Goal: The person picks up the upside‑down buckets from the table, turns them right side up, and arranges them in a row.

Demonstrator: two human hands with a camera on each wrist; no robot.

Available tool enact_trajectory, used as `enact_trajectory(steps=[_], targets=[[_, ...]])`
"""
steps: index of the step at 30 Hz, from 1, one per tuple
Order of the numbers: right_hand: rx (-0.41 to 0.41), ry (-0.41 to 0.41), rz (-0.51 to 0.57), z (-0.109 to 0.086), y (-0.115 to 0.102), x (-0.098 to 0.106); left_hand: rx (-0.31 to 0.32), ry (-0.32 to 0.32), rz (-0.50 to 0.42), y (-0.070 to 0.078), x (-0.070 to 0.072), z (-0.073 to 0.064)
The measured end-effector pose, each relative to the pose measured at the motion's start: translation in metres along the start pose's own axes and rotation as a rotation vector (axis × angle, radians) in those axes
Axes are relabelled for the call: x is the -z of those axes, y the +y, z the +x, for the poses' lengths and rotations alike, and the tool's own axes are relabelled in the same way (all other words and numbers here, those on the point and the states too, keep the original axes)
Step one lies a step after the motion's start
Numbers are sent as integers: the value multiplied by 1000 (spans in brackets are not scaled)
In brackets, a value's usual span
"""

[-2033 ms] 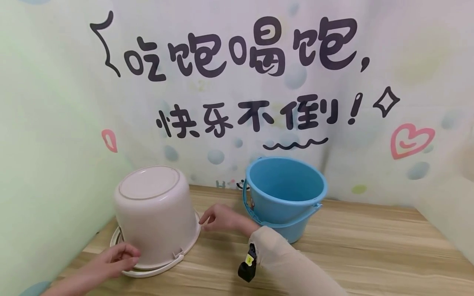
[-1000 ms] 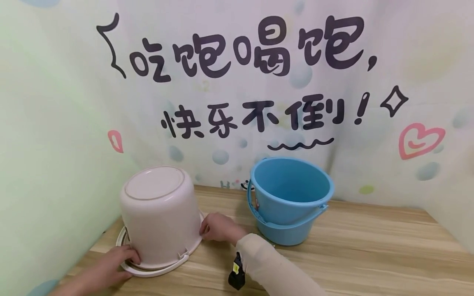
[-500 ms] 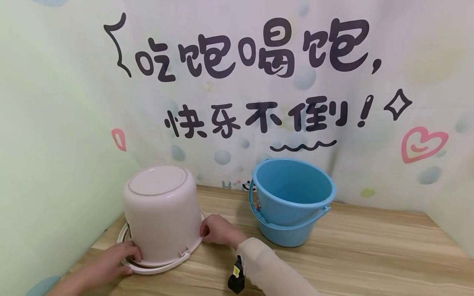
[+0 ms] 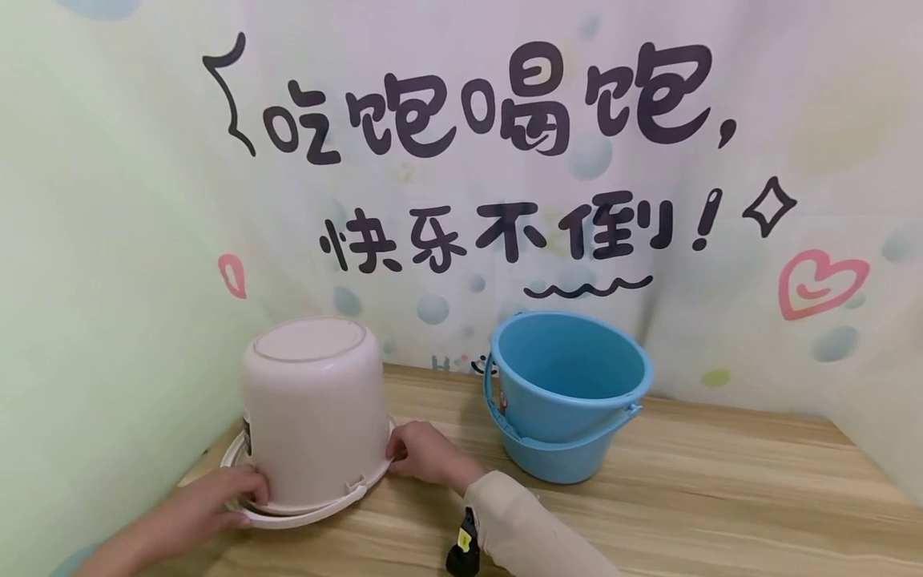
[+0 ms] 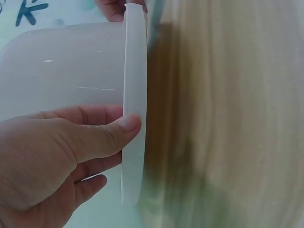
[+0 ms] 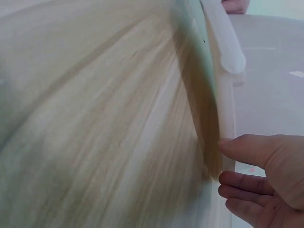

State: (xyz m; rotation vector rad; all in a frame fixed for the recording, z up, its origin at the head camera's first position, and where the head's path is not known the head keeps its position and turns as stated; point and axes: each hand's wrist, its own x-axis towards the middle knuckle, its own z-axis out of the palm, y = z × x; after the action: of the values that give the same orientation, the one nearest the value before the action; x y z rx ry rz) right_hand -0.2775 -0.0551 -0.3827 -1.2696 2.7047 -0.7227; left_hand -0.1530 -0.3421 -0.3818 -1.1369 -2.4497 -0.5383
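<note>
Fingers [image 5: 97, 114] of left hand [image 4: 209, 505] and right hand [image 4: 425, 453] are pinching the light-looking, stiff plastic bucket's [image 4: 313, 421] rim [image 6: 227, 114], surer than slick wall [image 5: 71, 66] above them.

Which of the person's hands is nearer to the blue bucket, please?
Right. The right hand grips the upturned pink bucket by its edge, on the side toward the blue bucket; the left hand grips that edge farther off, at its front left.

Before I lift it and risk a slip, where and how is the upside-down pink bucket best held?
Probably by the flared rim, coming in from left and right together. The pink bucket is upside down, so its rim is lowest and juts beyond the smooth walls: an edge to pinch.
</note>
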Motion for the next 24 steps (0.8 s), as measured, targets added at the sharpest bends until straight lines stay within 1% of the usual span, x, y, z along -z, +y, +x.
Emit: enact_trajectory(steps=[3,5,6,10,13,16,18,24], targets=[[-7,21,22,-2,0,-1,-34,40,-20,0,3,3],[-5,46,37,-2,1,-2,-40,46,-30,0,7,6],[-1,64,43,-2,1,-3,-36,40,-33,1,9,7],[3,123,81,-2,4,-3,17,15,29,5,17,13],[-7,150,103,-2,5,-1,58,19,80,8,21,18],[-22,172,137,-3,6,1,75,31,96,9,23,22],[-26,185,153,-2,6,2,74,38,106,9,24,25],[-25,223,177,-1,6,6,98,23,110,11,30,30]])
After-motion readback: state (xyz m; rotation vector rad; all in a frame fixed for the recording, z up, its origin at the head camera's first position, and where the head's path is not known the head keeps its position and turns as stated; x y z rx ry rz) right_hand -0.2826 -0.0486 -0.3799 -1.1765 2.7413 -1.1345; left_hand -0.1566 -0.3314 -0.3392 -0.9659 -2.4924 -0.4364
